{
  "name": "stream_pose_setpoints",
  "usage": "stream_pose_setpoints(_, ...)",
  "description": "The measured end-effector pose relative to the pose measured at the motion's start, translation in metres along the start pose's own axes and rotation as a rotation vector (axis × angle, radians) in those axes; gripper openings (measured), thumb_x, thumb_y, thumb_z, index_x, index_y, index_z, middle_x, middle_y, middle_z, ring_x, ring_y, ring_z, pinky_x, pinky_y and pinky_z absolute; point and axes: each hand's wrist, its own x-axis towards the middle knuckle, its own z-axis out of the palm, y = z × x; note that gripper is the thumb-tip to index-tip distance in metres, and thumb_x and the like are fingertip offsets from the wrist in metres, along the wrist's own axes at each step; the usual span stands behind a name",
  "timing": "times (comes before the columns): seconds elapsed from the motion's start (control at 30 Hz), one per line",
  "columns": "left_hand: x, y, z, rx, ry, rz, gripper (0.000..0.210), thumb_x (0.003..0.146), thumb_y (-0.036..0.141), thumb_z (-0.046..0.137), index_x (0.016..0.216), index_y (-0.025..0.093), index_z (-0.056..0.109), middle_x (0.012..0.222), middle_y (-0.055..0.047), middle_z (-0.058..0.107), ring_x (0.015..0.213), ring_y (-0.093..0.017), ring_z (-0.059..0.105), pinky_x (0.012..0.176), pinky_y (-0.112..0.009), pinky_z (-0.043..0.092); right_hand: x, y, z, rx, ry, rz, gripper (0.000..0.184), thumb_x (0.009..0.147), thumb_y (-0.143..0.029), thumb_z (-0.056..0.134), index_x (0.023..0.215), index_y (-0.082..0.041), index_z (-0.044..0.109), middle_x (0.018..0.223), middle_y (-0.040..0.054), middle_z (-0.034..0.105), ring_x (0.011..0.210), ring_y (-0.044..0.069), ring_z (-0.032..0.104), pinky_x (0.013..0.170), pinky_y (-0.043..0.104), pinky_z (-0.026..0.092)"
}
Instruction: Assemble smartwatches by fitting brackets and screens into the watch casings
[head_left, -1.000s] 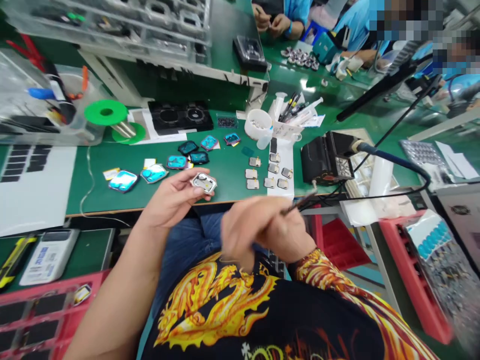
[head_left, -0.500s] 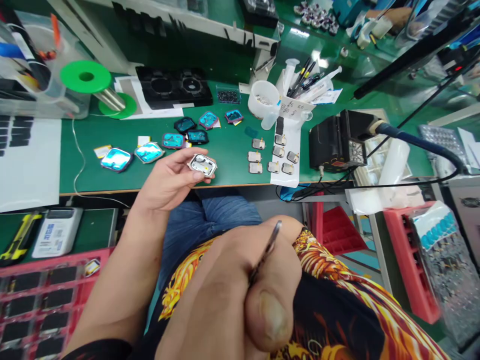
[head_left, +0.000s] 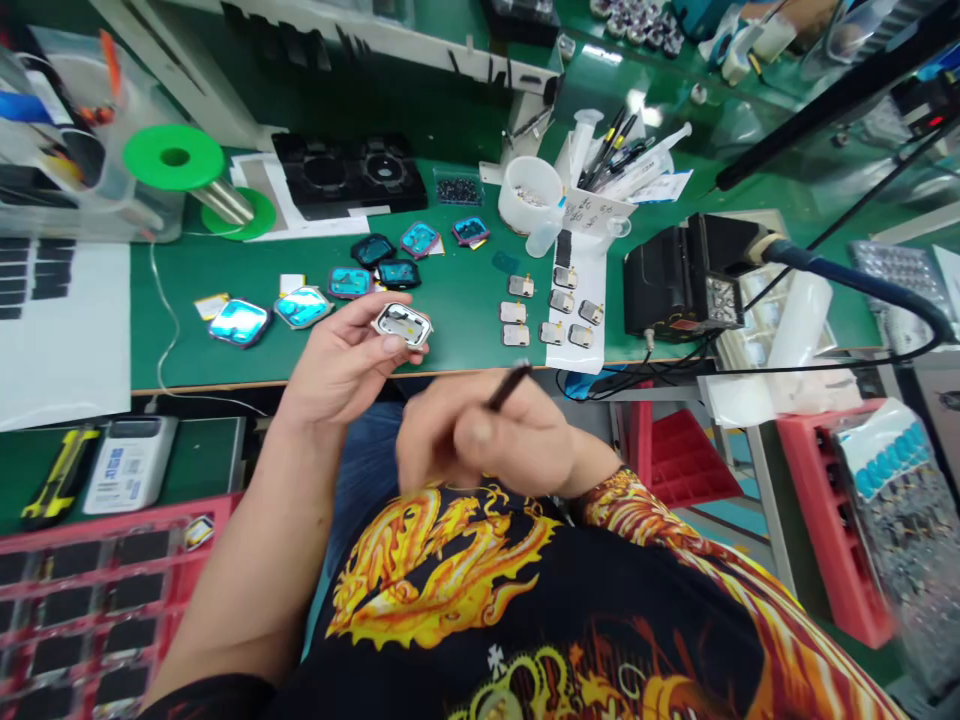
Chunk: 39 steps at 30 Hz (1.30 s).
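Here, your left hand (head_left: 337,370) pinches a small case (head_left: 405,325) near the desk's (head_left: 465,310) front edge; your right hand (head_left: 491,430) grips a slim dark tool (head_left: 511,386). Handwriting (head_left: 581,212) on the pen box (head_left: 611,209) is too blurred to read.

Workbench (head_left: 457,345) across the middle. By its near edge, the left hand (head_left: 330,368) holds a small case (head_left: 403,326); to its right and nearer the body, the right hand (head_left: 491,435) holds a slim tool (head_left: 511,387). Behind and left of the held case, seven other cases (head_left: 350,283) lie on the bench. Farther right are flat parts (head_left: 561,300), some on a paper strip (head_left: 576,358), others on the bench left of it. Behind the strip are a tub (head_left: 519,208) and, right of that, a box (head_left: 596,213) with syringes (head_left: 581,145) in it. A boxy device (head_left: 660,285) stands right of the strip. At back left, a spool (head_left: 161,160) stands right of a bin (head_left: 154,215). A tray (head_left: 193,570) lies lower left.
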Motion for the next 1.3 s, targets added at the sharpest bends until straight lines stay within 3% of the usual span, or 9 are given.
stream_pose_setpoints(0.13, 0.002, -0.006, -0.005, -0.077, 0.021, 0.054, 0.057, 0.071, 0.035, 0.111, 0.121, 0.023, 0.087, 0.099, -0.006, 0.087, 0.075, -0.016, 0.079, 0.068, -0.024, 0.067, 0.023, 0.013, -0.036, -0.624, 0.366, 0.221, 0.042, 0.123, -0.047, 0.039, 0.129, -0.02, 0.069, 0.103, 0.0066, 0.071, 0.09, 0.02, 0.066, 0.084, 0.035, 0.054)
stream_pose_setpoints(0.23, 0.002, -0.009, -0.006, -0.088, 0.044, 0.056, 0.061, 0.067, 0.034, 0.113, 0.12, 0.023, 0.086, 0.103, -0.007, 0.086, 0.075, -0.016, 0.078, 0.068, -0.026, 0.067, 0.033, 0.025, -0.056, -1.125, 0.277, 0.398, 0.035, 0.117, -0.027, 0.044, 0.131, -0.014, 0.073, 0.12, 0.016, 0.073, 0.108, 0.029, 0.067, 0.097, 0.043, 0.052)
stream_pose_setpoints(0.3, 0.001, -0.009, -0.006, -0.095, 0.054, 0.081, 0.061, 0.064, 0.033, 0.114, 0.118, 0.024, 0.086, 0.103, -0.006, 0.085, 0.075, -0.016, 0.077, 0.069, -0.027, 0.066, 0.038, 0.031, -0.059, -1.257, 0.147, 0.443, 0.037, 0.115, -0.022, 0.043, 0.129, -0.014, 0.076, 0.122, 0.0184, 0.074, 0.111, 0.032, 0.066, 0.098, 0.044, 0.05)
stream_pose_setpoints(0.53, -0.001, -0.009, -0.006, -0.113, 0.089, 0.134, 0.059, 0.064, 0.034, 0.113, 0.116, 0.028, 0.087, 0.107, -0.004, 0.085, 0.08, -0.015, 0.077, 0.072, -0.026, 0.066, 0.053, 0.043, -0.042, -1.265, -0.009, 0.384, 0.041, 0.117, -0.024, 0.041, 0.132, -0.017, 0.079, 0.121, 0.0171, 0.076, 0.114, 0.035, 0.062, 0.098, 0.048, 0.047)
stream_pose_setpoints(0.7, -0.002, -0.008, -0.007, -0.117, 0.093, 0.107, 0.056, 0.066, 0.031, 0.113, 0.116, 0.028, 0.089, 0.109, -0.005, 0.087, 0.083, -0.016, 0.079, 0.073, -0.024, 0.067, 0.012, 0.041, -0.074, -1.287, 0.275, 0.331, 0.043, 0.116, -0.028, 0.045, 0.146, -0.021, 0.075, 0.142, 0.0165, 0.074, 0.132, 0.037, 0.059, 0.113, 0.054, 0.045)
stream_pose_setpoints(0.8, -0.002, -0.008, -0.006, -0.092, 0.081, 0.086, 0.056, 0.066, 0.033, 0.114, 0.117, 0.028, 0.09, 0.108, -0.006, 0.087, 0.082, -0.016, 0.079, 0.072, -0.024, 0.068, -0.029, 0.032, -0.093, -1.315, 0.444, 0.362, 0.042, 0.116, -0.029, 0.046, 0.141, -0.024, 0.078, 0.136, 0.0164, 0.074, 0.128, 0.037, 0.061, 0.113, 0.056, 0.046)
stream_pose_setpoints(0.87, -0.002, -0.008, -0.005, -0.066, 0.065, 0.087, 0.055, 0.068, 0.035, 0.113, 0.117, 0.03, 0.09, 0.108, -0.005, 0.087, 0.083, -0.015, 0.078, 0.072, -0.024, 0.068, -0.048, 0.028, -0.095, -1.326, 0.467, 0.37, 0.039, 0.115, -0.033, 0.049, 0.138, -0.025, 0.08, 0.131, 0.0165, 0.074, 0.125, 0.037, 0.061, 0.111, 0.057, 0.046)
stream_pose_setpoints(1.07, 0.0, -0.007, -0.001, -0.036, 0.071, 0.089, 0.054, 0.069, 0.032, 0.113, 0.117, 0.027, 0.09, 0.106, -0.006, 0.087, 0.084, -0.017, 0.079, 0.072, -0.025, 0.068, -0.056, 0.037, -0.076, -1.351, 0.335, 0.386, 0.041, 0.117, -0.04, 0.05, 0.142, -0.024, 0.079, 0.125, 0.0164, 0.069, 0.118, 0.035, 0.056, 0.105, 0.053, 0.045)
stream_pose_setpoints(1.3, 0.0, -0.005, 0.001, -0.012, 0.032, 0.053, 0.053, 0.066, 0.027, 0.112, 0.115, 0.025, 0.09, 0.1, -0.005, 0.087, 0.079, -0.017, 0.079, 0.07, -0.025, 0.069, -0.047, 0.045, -0.078, -1.398, 0.251, 0.419, 0.044, 0.12, -0.043, 0.044, 0.131, -0.023, 0.083, 0.119, 0.016, 0.066, 0.112, 0.034, 0.052, 0.099, 0.051, 0.043)
